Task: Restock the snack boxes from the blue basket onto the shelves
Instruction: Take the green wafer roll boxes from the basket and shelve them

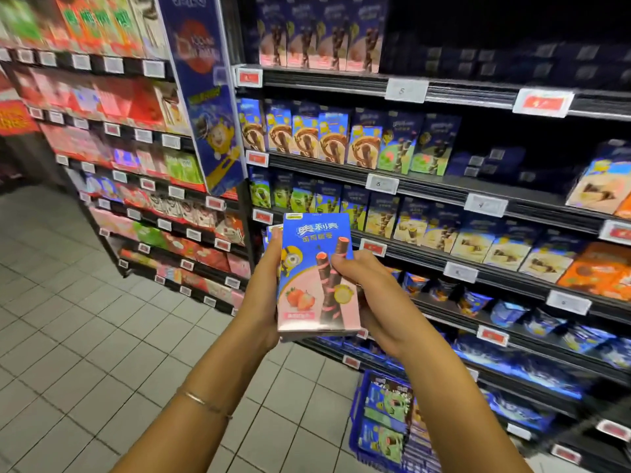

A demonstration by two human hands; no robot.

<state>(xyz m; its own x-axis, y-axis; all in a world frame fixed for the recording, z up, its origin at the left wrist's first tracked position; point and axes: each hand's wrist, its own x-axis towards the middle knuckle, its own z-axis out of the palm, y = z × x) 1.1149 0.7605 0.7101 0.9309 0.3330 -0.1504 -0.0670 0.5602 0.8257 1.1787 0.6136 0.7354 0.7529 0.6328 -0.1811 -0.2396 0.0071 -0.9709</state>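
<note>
Flat rectangular cardboard box, glossy, blue above and pink below, held upright in the air in front of the shelves and touching none of them. On its face: white Chinese lettering reading 奥利奥, a smaller yellow line beneath too soft to read, a yellow one-eyed goggled cartoon figure, two strawberries, and dark ridged wafer rolls with pink filling. Behind it, the edge of at least one more box of the same shape, pressed flat against the first. Left hand gripping the left edge, fingers curled round the back. Right hand gripping the right edge, thumb laid across the front, other fingers hidden behind. Thin metal bracelet on the left wrist. Dark metal shelves packed with upright blue boxes of the same kind, in brown, green and cream prints. Along the shelf lips, white and red tags, a "5" legible on one. Tall blue cartoon banner on the shelf end, its print blurred. Blue plastic basket with slotted walls on the floor at the shelf foot, lower right, holding more boxes with green and pink faces. Pale square floor tiles, dark grout.
</note>
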